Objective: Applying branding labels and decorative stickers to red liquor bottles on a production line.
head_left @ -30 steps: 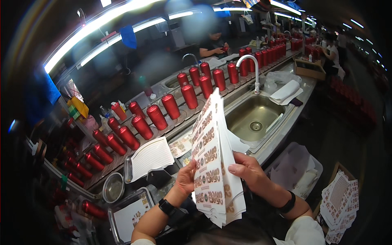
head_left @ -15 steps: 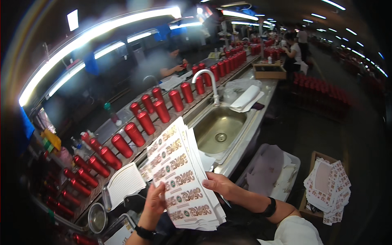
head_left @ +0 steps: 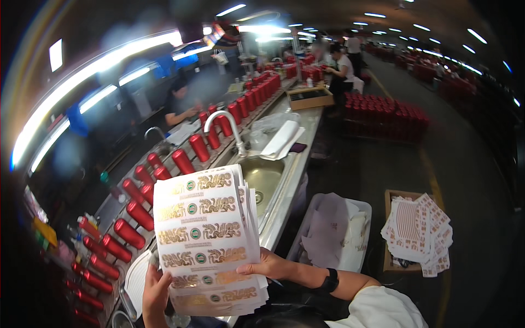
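I hold a thick stack of white decal sheets in front of me, printed with rows of gold dragon-like figures and round green emblems. My left hand grips the stack's lower left edge, its thumb on the front. My right hand pinches the lower right edge with the thumb on top and the fingers behind. Beyond the sheets, shiny red bottles stand in rows along the bench. Part of a white curved-lined sheet shows beside my left hand.
Behind the stack lies a metal sink with a curved tap. To the right stand a white tub with a grey cloth and a cardboard box piled with printed sheets. A person sits across the bench; another works farther off.
My view has turned right, so the sink and bottles sit farther left. The stack is now held more upright and faces me more squarely. Both hands still grip it.
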Action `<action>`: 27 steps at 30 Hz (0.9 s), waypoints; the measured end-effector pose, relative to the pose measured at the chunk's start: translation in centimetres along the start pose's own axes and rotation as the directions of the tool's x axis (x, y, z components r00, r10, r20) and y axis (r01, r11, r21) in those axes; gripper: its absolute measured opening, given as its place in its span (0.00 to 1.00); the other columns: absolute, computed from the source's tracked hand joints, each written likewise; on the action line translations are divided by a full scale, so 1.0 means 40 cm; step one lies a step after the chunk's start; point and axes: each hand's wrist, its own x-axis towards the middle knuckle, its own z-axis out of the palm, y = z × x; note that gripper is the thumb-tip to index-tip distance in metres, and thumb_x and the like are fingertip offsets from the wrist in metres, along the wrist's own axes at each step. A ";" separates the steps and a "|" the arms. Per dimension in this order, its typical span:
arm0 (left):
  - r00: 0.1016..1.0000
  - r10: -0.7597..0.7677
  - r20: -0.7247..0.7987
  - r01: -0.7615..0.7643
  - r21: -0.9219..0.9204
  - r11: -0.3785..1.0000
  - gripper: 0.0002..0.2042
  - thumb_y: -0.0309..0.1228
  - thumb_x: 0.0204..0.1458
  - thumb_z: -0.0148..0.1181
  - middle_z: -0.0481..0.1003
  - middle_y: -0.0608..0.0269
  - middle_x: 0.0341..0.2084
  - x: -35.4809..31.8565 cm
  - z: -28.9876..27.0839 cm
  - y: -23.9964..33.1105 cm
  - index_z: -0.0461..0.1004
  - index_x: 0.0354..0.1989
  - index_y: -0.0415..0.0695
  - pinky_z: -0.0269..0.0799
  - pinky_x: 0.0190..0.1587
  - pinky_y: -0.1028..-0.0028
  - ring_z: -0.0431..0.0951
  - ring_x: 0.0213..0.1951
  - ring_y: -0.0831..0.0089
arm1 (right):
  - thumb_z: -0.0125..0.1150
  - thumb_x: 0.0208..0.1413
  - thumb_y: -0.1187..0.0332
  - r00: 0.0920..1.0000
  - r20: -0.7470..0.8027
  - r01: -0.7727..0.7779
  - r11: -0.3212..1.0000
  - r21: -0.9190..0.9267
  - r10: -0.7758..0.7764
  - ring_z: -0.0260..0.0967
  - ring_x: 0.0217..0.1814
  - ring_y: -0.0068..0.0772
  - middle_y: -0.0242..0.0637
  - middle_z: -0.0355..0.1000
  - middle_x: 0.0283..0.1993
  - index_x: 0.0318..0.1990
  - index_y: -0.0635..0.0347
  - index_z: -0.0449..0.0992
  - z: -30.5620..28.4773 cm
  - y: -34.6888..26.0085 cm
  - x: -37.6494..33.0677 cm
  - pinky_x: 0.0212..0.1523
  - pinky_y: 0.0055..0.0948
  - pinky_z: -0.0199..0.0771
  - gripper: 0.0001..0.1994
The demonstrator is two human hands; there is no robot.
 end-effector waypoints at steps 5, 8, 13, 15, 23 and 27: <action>0.986 -0.078 0.144 0.132 -0.414 0.901 0.34 0.41 0.55 0.63 0.69 0.53 0.59 -0.024 0.016 -0.116 0.57 0.67 0.41 0.67 0.60 0.56 0.72 0.57 0.57 | 0.58 0.63 0.70 0.969 -0.076 0.233 0.971 -0.046 -0.236 0.69 0.49 0.22 0.33 0.75 0.49 0.56 0.65 0.73 0.001 -0.064 0.028 0.51 0.27 0.71 0.15; 0.986 -0.049 0.162 0.156 -0.761 0.629 0.33 0.36 0.52 0.67 0.65 0.57 0.63 -0.012 0.032 -0.177 0.62 0.66 0.46 0.61 0.65 0.57 0.66 0.63 0.59 | 0.58 0.63 0.69 0.936 -0.065 0.338 0.935 -0.107 -0.346 0.71 0.49 0.24 0.36 0.77 0.47 0.54 0.66 0.74 0.027 -0.087 0.053 0.51 0.29 0.72 0.14; 0.975 -0.194 0.107 0.207 -0.759 0.618 0.36 0.41 0.52 0.67 0.61 0.56 0.66 0.020 0.021 -0.179 0.58 0.68 0.49 0.58 0.66 0.50 0.61 0.65 0.55 | 0.59 0.61 0.67 0.881 -0.032 0.440 0.843 -0.308 -0.472 0.76 0.42 0.33 0.47 0.78 0.42 0.50 0.67 0.76 0.093 -0.109 0.066 0.47 0.30 0.74 0.14; 0.959 -0.248 0.140 0.255 -0.812 0.525 0.32 0.41 0.54 0.65 0.63 0.52 0.64 0.025 0.021 -0.167 0.61 0.66 0.46 0.60 0.64 0.47 0.62 0.63 0.51 | 0.60 0.58 0.67 0.864 0.041 0.484 0.806 -0.341 -0.502 0.77 0.38 0.45 0.53 0.77 0.41 0.48 0.67 0.76 0.111 -0.118 0.070 0.44 0.33 0.75 0.15; 0.977 -0.214 -0.020 0.139 -0.701 0.700 0.31 0.44 0.54 0.64 0.71 0.57 0.58 0.036 0.042 -0.159 0.64 0.64 0.45 0.66 0.62 0.57 0.72 0.57 0.60 | 0.68 0.53 0.62 0.924 -0.027 0.361 0.892 -0.271 -0.382 0.76 0.46 0.35 0.46 0.79 0.43 0.50 0.68 0.76 0.102 -0.103 0.088 0.50 0.31 0.74 0.21; 0.980 -0.182 -0.085 0.088 -0.630 0.771 0.27 0.42 0.58 0.60 0.72 0.59 0.57 0.041 0.019 -0.173 0.64 0.64 0.45 0.65 0.62 0.58 0.72 0.58 0.61 | 0.72 0.52 0.59 0.911 -0.222 0.320 0.935 -0.152 -0.348 0.72 0.51 0.33 0.45 0.75 0.49 0.56 0.70 0.70 0.079 -0.063 0.092 0.53 0.31 0.73 0.30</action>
